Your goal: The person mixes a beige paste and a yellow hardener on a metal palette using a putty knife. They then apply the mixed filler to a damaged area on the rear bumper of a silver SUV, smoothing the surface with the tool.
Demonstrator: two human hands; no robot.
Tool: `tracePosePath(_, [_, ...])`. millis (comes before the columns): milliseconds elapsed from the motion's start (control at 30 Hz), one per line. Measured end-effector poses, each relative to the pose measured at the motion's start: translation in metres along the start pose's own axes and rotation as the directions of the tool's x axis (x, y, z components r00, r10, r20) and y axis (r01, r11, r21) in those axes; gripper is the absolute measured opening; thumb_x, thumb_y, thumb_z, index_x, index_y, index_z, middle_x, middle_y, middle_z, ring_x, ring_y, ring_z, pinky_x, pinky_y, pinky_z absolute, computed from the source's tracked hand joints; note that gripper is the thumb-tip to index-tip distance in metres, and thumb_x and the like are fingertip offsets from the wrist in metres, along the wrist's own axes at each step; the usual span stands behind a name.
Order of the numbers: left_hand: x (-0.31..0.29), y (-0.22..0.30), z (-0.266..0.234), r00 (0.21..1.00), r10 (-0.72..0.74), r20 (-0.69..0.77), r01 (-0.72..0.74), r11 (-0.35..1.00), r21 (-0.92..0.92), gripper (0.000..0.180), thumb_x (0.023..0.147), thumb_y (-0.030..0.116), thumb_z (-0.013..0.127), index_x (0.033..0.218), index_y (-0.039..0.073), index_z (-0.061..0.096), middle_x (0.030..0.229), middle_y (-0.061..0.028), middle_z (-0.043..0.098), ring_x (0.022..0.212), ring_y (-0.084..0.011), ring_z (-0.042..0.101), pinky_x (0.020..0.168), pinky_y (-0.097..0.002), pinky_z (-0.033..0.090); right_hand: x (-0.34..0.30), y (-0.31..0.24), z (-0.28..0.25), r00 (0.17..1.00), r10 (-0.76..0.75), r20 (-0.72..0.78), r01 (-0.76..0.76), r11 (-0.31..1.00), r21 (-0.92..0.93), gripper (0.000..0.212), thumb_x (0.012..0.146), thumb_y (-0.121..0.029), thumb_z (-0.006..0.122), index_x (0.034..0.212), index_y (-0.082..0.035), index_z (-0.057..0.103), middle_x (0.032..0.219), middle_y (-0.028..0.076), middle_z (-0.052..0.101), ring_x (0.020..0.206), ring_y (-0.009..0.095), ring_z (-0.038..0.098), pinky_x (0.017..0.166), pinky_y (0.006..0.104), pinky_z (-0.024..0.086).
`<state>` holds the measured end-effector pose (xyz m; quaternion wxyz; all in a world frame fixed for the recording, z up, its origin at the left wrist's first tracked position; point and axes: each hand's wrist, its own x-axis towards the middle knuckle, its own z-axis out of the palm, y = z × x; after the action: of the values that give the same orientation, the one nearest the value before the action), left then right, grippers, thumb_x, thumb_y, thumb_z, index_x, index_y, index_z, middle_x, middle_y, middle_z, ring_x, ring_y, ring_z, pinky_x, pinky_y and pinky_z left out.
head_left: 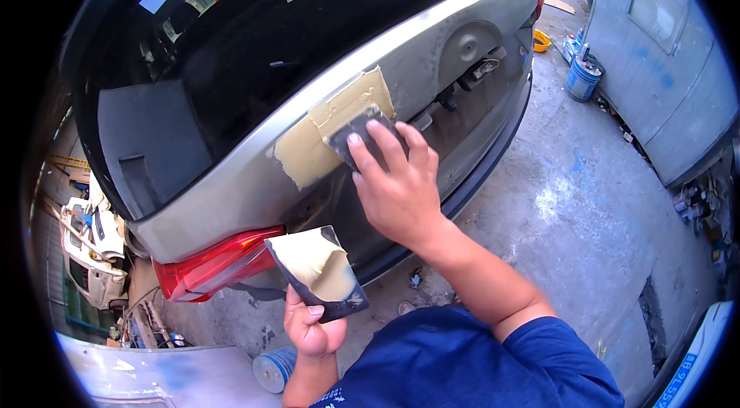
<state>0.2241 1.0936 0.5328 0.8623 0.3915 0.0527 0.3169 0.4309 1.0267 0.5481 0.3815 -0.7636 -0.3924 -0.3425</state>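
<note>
My right hand [401, 184] grips a dark, flat filler spreader [361, 134], its edge pressed against the car's tailgate. Under and beside it lies a patch of beige body filler [304, 154], with a thicker ridged part reaching up towards the rear window. Lower down, my left hand [308, 323] holds a dark square plate [353, 304] by its bottom edge, thumb on top. A mound of the same pale filler covers much of that plate. The silver tailgate [231, 177] is bare of its badge and handle trim around the recess to the right.
A red tail light [220, 263] sits just left of the plate. The dark bumper [493, 161] runs along the car's lower edge. A blue bucket [583, 78] and yellow basin [542, 41] stand by a grey metal door [671, 46]. Another bucket [274, 369] stands at lower left.
</note>
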Motion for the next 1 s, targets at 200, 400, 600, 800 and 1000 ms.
tracePosePath(200, [0.0, 0.002, 0.0, 1.0, -0.007, -0.014, 0.007, 1.0, 0.016, 0.073, 0.062, 0.002, 0.045, 0.135, -0.001, 0.043, 0.135, -0.0178, 0.048, 0.127, -0.0338, 0.044, 0.11, -0.0444, 0.03, -0.038, 0.019, 0.012, 1.0, 0.015, -0.022, -0.014, 0.998, 0.056, 0.047, 0.072, -0.017, 0.067, 0.118, -0.014, 0.059, 0.128, 0.009, 0.047, 0.117, 0.035, 0.04, 0.091, 0.045, 0.034])
tracePosePath(400, [0.0, 0.001, 0.0, 1.0, -0.009, 0.018, 0.009, 1.0, 0.022, 0.072, 0.062, 0.001, 0.044, 0.135, -0.001, 0.043, 0.136, -0.0172, 0.047, 0.128, -0.0336, 0.042, 0.111, -0.0446, 0.029, -0.009, 0.049, -0.002, 0.997, 0.032, -0.073, -0.03, 0.999, 0.033, 0.046, 0.073, -0.016, 0.067, 0.118, -0.014, 0.059, 0.128, 0.009, 0.046, 0.118, 0.035, 0.039, 0.092, 0.0443, 0.034])
tracePosePath(600, [0.0, 0.001, 0.003, 1.0, -0.009, 0.026, 0.008, 0.999, 0.035, 0.072, 0.063, 0.0, 0.044, 0.135, 0.0, 0.043, 0.136, -0.0168, 0.047, 0.129, -0.0332, 0.041, 0.111, -0.0446, 0.029, -0.028, 0.062, 0.016, 0.997, 0.019, -0.07, -0.013, 0.997, 0.079, 0.046, 0.072, -0.015, 0.068, 0.117, -0.015, 0.059, 0.129, 0.009, 0.046, 0.118, 0.034, 0.039, 0.094, 0.0443, 0.033])
tracePosePath(800, [-0.001, 0.0, 0.002, 0.999, -0.025, 0.041, 0.022, 0.998, 0.055, 0.072, 0.063, 0.0, 0.044, 0.135, 0.001, 0.043, 0.136, -0.0171, 0.046, 0.129, -0.0331, 0.041, 0.111, -0.045, 0.028, -0.034, 0.038, 0.018, 0.991, 0.036, -0.131, -0.014, 0.987, 0.163, 0.049, 0.068, -0.015, 0.071, 0.116, -0.017, 0.061, 0.129, 0.008, 0.047, 0.118, 0.034, 0.041, 0.094, 0.0439, 0.033])
tracePosePath(1000, [-0.003, 0.003, 0.0, 0.999, -0.019, 0.035, 0.017, 0.997, 0.075, 0.071, 0.064, 0.0, 0.044, 0.135, 0.001, 0.043, 0.136, -0.0175, 0.046, 0.129, -0.0332, 0.041, 0.111, -0.0451, 0.029, -0.049, 0.039, 0.041, 0.989, 0.036, -0.146, -0.012, 0.987, 0.162, 0.052, 0.066, -0.011, 0.072, 0.116, -0.016, 0.061, 0.129, 0.009, 0.046, 0.119, 0.034, 0.04, 0.096, 0.0436, 0.033])
